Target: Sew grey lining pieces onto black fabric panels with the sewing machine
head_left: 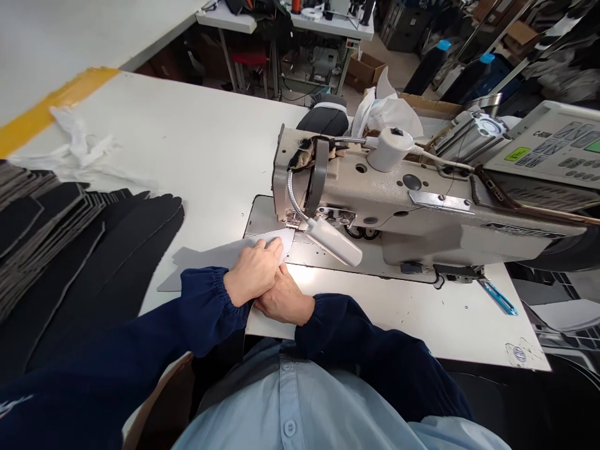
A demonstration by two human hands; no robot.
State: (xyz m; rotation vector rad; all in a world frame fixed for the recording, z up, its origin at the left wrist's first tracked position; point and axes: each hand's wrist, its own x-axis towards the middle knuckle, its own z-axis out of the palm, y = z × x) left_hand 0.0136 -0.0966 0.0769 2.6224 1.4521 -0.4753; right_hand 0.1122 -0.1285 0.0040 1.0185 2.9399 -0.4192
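A light grey fabric piece [210,253] lies on the sewing table, its right end by the needle area of the sewing machine [347,181]. My left hand [253,269] is closed on that piece, its bent fingers pressing on the top just left of the presser foot. Tucked against it from below, my right hand [285,300] grips the near edge of the same piece. The right hand's fingertips are partly hidden by the left hand and the fabric. A small lamp [335,240] on a bendy metal neck hangs right of both hands.
Stacked dark cut pieces [117,244] cover the table's left side. White scraps [79,147] lie behind them. A blue cutter [499,297] rests near the right edge. The control panel [553,144] stands at the right; a dark rolled piece [323,119] sits behind the machine.
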